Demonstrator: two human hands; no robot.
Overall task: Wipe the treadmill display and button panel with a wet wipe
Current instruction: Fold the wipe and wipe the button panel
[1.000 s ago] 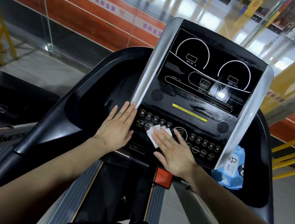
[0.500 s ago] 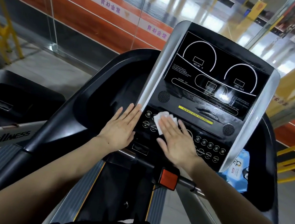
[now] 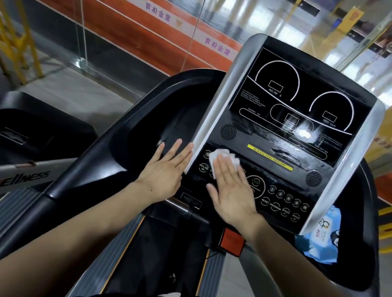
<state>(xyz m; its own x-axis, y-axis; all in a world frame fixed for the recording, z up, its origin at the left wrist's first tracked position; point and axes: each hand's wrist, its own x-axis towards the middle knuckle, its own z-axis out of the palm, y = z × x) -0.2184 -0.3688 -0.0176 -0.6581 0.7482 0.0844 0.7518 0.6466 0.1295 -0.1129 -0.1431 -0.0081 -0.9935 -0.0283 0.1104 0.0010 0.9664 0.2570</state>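
The wet wipe [image 3: 223, 158] is a small, crumpled white sheet, bunched into soft folds, and it lies on the left part of the button panel [image 3: 280, 195], just below the display [image 3: 301, 107]. The right hand [image 3: 231, 192] lies flat on it, fingers stretched out and close together, palm down, pressing the wipe against the panel rather than gripping it; the wipe's upper and left edges stick out past the fingertips. The hand also covers part of the round start button in the middle of the panel.

The left hand [image 3: 166, 172] lies open and flat, holding nothing, just left of the panel, with its fingertips touching the silver side trim [image 3: 216, 106] of the console.

The display is glossy black with white arcs and small boxes, and a bright glare spot sits near its lower middle. Smeared streaks show on the black surface around the yellow strip [image 3: 270, 157] between display and panel.

A blue pack of wipes [image 3: 322, 238] lies in the tray to the right of the panel, partly hidden behind the console's right trim. A red clip [image 3: 231, 241] hangs below the panel.
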